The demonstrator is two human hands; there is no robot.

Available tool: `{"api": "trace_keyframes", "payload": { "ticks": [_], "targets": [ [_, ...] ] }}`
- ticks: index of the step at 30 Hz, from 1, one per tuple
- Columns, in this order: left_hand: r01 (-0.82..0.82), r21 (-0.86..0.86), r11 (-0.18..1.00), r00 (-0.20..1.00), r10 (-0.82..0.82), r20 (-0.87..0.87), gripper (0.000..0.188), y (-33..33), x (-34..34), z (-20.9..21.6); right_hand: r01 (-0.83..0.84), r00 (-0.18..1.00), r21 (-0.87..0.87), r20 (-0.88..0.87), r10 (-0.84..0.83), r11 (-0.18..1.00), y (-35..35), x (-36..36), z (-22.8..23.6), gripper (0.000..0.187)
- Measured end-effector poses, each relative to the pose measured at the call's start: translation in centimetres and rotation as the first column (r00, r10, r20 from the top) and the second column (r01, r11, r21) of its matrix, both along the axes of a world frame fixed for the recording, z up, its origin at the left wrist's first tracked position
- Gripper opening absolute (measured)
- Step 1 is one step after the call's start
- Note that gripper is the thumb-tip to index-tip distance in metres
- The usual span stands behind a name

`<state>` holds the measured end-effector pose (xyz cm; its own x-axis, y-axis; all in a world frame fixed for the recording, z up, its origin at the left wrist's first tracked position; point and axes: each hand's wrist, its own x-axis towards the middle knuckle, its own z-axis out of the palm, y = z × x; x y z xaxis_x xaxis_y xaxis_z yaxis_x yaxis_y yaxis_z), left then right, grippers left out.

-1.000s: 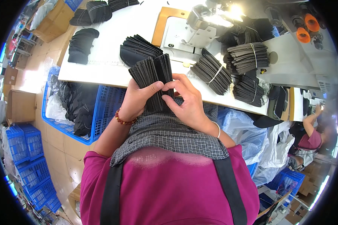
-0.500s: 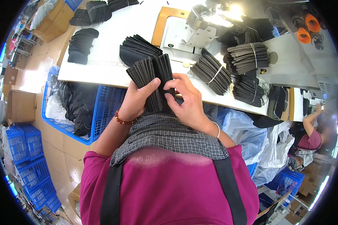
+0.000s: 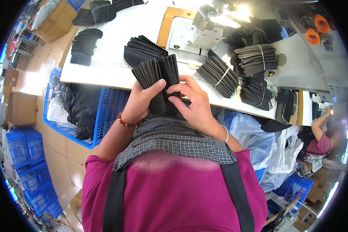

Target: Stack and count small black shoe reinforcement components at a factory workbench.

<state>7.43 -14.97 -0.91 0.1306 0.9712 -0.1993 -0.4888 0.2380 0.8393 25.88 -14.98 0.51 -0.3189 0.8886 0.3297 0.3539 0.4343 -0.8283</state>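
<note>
A thick stack of black fabric pieces [image 3: 150, 75] is held over my lap at the table's front edge, split into two fanned parts. My left hand [image 3: 140, 101] wraps round the left part, its thumb lying across the front. The thumb and fingers of my right hand [image 3: 191, 101] pinch the edge of the right part [image 3: 169, 71]. Some of my right fingers are hidden behind the stack. Just beyond, another fanned pile of black pieces [image 3: 141, 50] lies on the white table [image 3: 112, 50]. A tied bundle of dark pieces [image 3: 219, 75] rests to the right.
A sewing machine [image 3: 205, 29] with a lit lamp stands at the back. More tied bundles [image 3: 256, 59] lie right of it, and black piles [image 3: 84, 46] at the left. A blue crate [image 3: 100, 116] holds black scraps beside me. Another person [image 3: 321, 141] sits at far right.
My right thumb and fingers have drawn closer together on the right part of the stack. The left hand keeps its hold, nearly still.
</note>
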Motion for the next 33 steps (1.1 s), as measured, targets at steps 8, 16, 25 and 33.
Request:
{"api": "trace_keyframes", "payload": {
  "ticks": [8,16,25,33],
  "targets": [
    [0.007,0.012,1.000,1.000,-0.007,-0.019,0.030,-0.1,0.1,0.0,0.014,0.996,0.084,0.083,-0.021,0.996,-0.4,-0.5,0.2,0.022],
    [-0.031,-0.051,0.998,0.999,0.032,0.022,0.029,-0.2,0.3,0.5,0.079,0.996,0.103,0.038,-0.083,0.991,-0.1,-0.4,-0.7,0.020],
    [0.005,0.059,0.998,0.998,-0.001,-0.061,0.030,-0.1,0.3,-0.5,0.035,0.990,0.068,0.137,-0.044,0.997,-0.5,-0.5,0.4,0.030],
    [0.013,0.023,1.000,1.000,-0.013,0.022,0.032,-0.1,0.0,-0.5,0.017,0.998,0.043,0.064,-0.020,0.999,-0.3,-0.1,-0.1,0.023]
  ]
}}
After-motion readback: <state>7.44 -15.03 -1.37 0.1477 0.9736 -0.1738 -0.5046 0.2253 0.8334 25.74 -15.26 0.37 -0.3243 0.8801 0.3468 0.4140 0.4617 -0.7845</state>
